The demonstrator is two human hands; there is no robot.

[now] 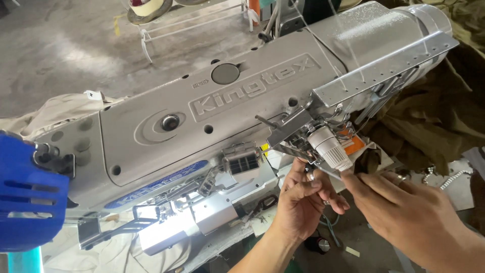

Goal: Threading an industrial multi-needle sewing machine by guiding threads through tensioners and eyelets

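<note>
At lower right, the right hand (409,212) pinches something thin at the white ribbed knob (331,149); what it is cannot be told. The left hand (303,194), fingers curled, touches the metal bracket just beneath that knob on the grey industrial sewing machine (202,116), right of centre.

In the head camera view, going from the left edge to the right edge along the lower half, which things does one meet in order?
Blue plastic motor cover → bright work lamp under the grey sewing machine → left hand → white ribbed knob → right hand → white coiled cord.
</note>
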